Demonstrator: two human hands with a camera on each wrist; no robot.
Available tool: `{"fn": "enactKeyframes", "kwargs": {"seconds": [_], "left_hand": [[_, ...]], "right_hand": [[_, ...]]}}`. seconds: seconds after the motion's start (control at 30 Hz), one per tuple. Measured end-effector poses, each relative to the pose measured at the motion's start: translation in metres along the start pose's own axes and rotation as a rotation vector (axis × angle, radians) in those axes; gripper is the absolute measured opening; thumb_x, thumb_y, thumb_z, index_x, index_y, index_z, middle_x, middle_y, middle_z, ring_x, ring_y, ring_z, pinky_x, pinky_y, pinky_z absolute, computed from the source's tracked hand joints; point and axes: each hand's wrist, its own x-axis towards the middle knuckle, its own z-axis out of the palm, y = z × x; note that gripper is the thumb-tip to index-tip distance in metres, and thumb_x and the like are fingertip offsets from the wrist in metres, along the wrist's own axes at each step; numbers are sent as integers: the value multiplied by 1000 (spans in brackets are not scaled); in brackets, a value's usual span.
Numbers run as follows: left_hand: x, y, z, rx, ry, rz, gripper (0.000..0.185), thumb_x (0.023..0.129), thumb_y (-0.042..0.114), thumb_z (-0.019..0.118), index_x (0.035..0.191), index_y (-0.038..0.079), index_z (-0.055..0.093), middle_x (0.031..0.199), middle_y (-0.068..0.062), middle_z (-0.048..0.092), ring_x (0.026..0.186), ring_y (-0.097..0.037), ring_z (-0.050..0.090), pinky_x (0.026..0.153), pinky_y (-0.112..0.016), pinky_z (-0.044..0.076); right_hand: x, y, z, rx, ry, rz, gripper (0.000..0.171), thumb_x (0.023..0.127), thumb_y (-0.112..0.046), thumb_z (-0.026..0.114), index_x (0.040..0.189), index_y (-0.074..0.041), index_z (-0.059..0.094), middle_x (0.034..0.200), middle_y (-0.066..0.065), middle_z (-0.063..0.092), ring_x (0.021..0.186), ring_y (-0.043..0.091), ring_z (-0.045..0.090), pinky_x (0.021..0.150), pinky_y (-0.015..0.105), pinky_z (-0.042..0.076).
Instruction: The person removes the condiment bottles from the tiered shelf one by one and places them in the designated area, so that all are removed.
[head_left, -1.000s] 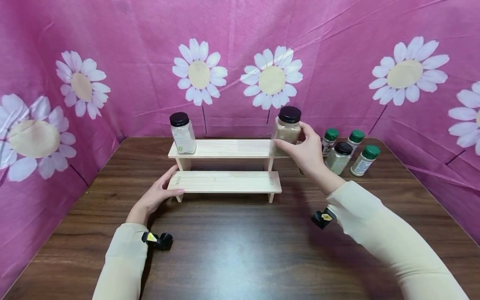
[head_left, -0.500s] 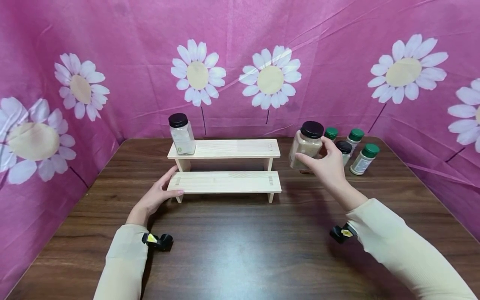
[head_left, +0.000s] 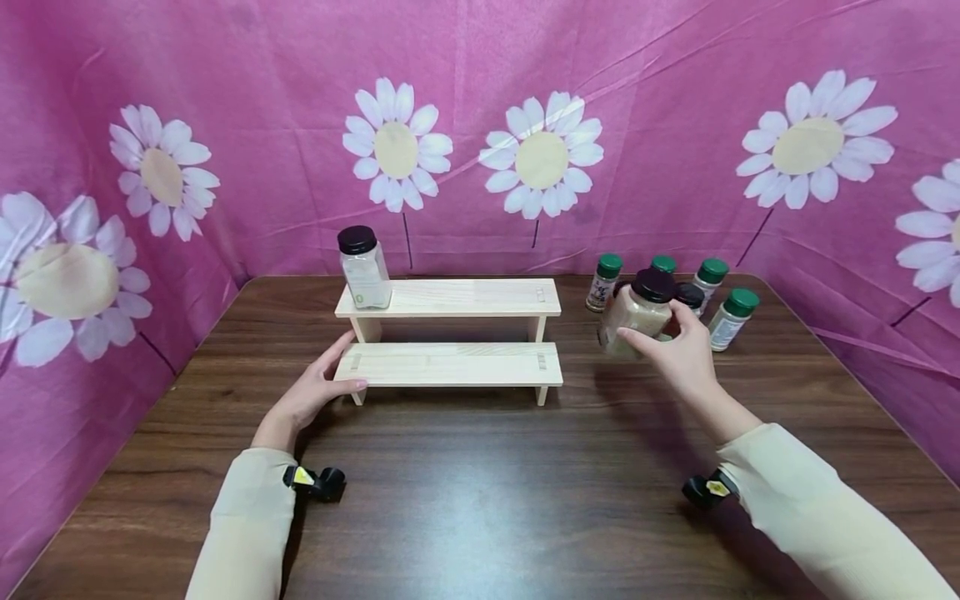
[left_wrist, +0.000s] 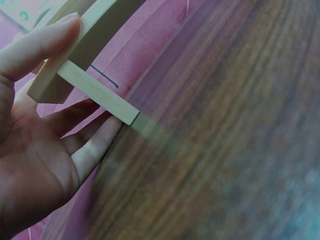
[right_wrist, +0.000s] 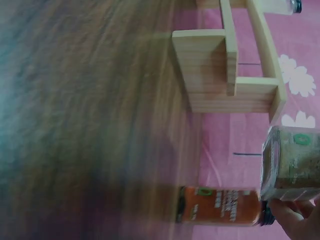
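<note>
My right hand (head_left: 690, 354) grips a clear spice jar (head_left: 633, 318) of tan powder with a black lid, thumb in front, the jar tilted. In the right wrist view this jar hangs beside an orange-red spice jar (right_wrist: 220, 206), which the held jar mostly hides in the head view. On the left, my other hand (head_left: 311, 392) holds the end of a two-tier wooden rack (head_left: 450, 367). Its thumb lies on the lower shelf, and the left wrist view has the fingers by the rack's leg (left_wrist: 97, 92). A black-lidded jar (head_left: 367, 279) stands at the upper shelf's left end.
Several green-lidded spice bottles (head_left: 731, 321) stand at the table's back right, with another black-lidded jar (head_left: 688, 296) partly hidden among them. The wooden table (head_left: 450, 492) extends in front of the rack. A pink flowered cloth (head_left: 465, 233) hangs behind.
My right hand has carried the tan jar off the upper shelf's right end, rightward and down toward the bottles. A green-lidded bottle behind it has come into view. The left hand stays put.
</note>
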Motion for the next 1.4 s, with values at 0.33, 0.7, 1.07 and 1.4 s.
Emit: {"fn": "enactKeyframes", "kwargs": {"seconds": [0.33,0.7,1.07,1.4], "left_hand": [[0,0,0,-9,1,2,80,76,3,62,139,11,13,137,-15,18,115,-24,24,97,-38,14],[0,1,1,3,1,7,80,77,3,62,139,12,14,139,-13,17,117,-23,23,97,-37,15],[1,-1,-1,2,5,20,80,76,2,61,139,11,13,138,-14,18,116,-22,25,96,-35,16],[1,0,0,5,1,24,81,76,3,62,139,11,13,138,-15,18,116,-23,24,97,-38,14]], "right_hand": [[-6,22,-1,74,-26,-3,49,68,-10,72,110,2,49,92,1,51,81,3,45,66,14,36],[-9,42,3,65,-38,24,53,68,-15,72,112,2,48,95,7,52,80,5,45,64,14,36],[-10,48,5,45,-41,45,53,68,-15,72,110,4,47,96,11,51,80,8,43,66,16,34],[-11,54,7,23,-77,61,55,68,-11,72,113,5,46,101,16,50,85,12,42,68,17,34]]}}
